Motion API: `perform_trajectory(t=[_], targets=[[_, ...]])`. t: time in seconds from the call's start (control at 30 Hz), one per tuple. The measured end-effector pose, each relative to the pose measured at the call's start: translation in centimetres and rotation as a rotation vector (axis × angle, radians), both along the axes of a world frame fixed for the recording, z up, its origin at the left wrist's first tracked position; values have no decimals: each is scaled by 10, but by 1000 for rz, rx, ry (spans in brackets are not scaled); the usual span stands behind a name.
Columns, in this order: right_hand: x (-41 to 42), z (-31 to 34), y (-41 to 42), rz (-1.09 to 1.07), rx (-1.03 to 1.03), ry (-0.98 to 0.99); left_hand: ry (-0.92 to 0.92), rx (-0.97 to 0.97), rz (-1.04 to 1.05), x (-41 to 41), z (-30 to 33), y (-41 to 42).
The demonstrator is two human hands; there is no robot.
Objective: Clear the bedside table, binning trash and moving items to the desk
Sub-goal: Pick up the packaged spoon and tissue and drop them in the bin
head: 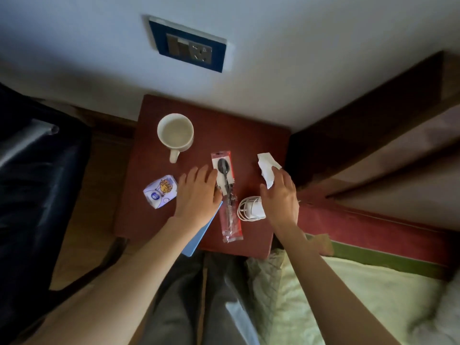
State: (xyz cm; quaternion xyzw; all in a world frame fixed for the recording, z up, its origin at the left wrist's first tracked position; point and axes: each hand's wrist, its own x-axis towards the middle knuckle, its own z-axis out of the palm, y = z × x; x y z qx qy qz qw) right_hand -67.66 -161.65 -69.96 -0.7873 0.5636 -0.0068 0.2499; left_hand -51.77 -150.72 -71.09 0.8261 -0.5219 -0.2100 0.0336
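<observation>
Bedside tabletop (pixel 251 135), dark red, matt, square, sits at centre frame against a pale wall; nothing appears cleared yet, by my judgement.

Left hand (pixel 198 192): flat, fingers spread and extended, palm down over the near-left part of the tabletop. Its grip is wide open and holds nothing. It covers part of a light blue flat sheet or thin booklet (pixel 199 235), which overhangs the near edge; the fingertips reach the left edge of the spoon packet (pixel 227 195). The posture suggests pinning or gathering rather than lifting.

Right hand (pixel 281 197): its grip is partly closed, thumb and fingers pinching the lower end of a crumpled white tissue (pixel 266 168) at centre right. The tissue is soft, creased and limp; most of it lies past the fingertips toward the wall. Likely the first item for the bin.

Spoon packet: long clear film sleeve with red edges, glossy, holding a dark plastic spoon and a white napkin; lies lengthwise at centre, its near end close to the front edge.

White mug (pixel 175 131): glazed ceramic, upright, upper left of the tabletop, handle toward the viewer; seemingly empty.

Tissue pack (pixel 160 192): small soft printed wrapper, left edge, just beside the left hand.

White charger with coiled cable (pixel 250 207): hard plastic, smooth cord loops, partly under the right wrist.
</observation>
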Motion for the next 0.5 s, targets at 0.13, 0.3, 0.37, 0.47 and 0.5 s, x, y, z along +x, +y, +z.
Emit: perform_trajectory(t=[0.13, 0.3, 0.37, 0.47, 0.5], targets=[[-1, -25, -13, -22, -21, 5, 19, -14, 27, 1, -21, -5], [5, -42, -32, -26, 29, 39, 6, -49, 90, 1, -31, -14], [9, -45, -39, -50, 39, 30, 3, -57, 99, 1, -34, -19], [16, -46, -49, -61, 45, 52, 11, -55, 97, 2, -40, -26], [17, -46, -52, -62, 44, 73, 14, -56, 97, 2, -41, -28]])
